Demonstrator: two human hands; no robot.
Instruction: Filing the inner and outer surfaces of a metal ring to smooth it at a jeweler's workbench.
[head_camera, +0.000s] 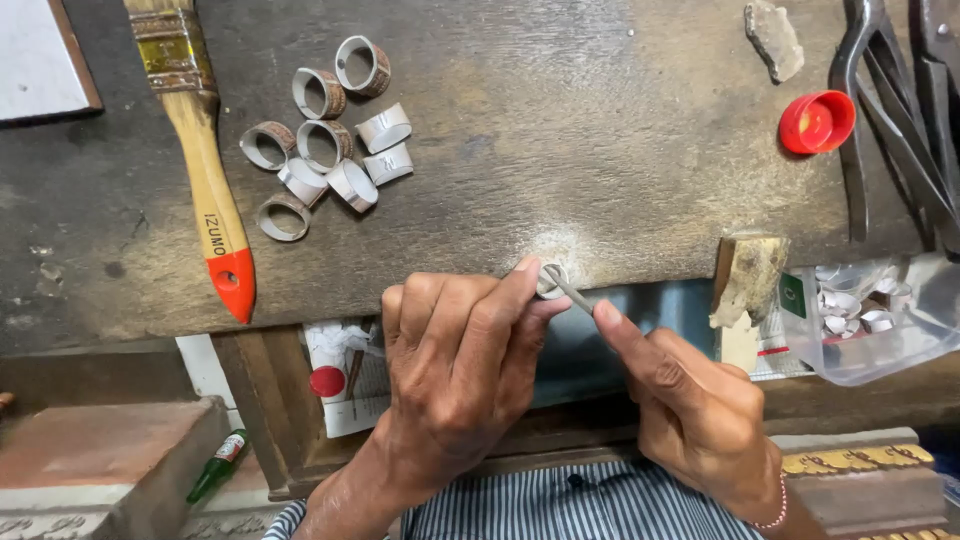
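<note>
My left hand pinches a small silver ring against the worn front edge of a dark wooden workbench. My right hand grips a thin metal file, its tip resting inside or against the ring. Both hands meet just below the bench edge, over my striped shirt.
Several silver rings lie in a cluster at the bench's upper left, beside a paintbrush with a wooden handle and orange tip. A red cap, dark pliers, a stone chip, a wooden block and a clear bag of rings lie right.
</note>
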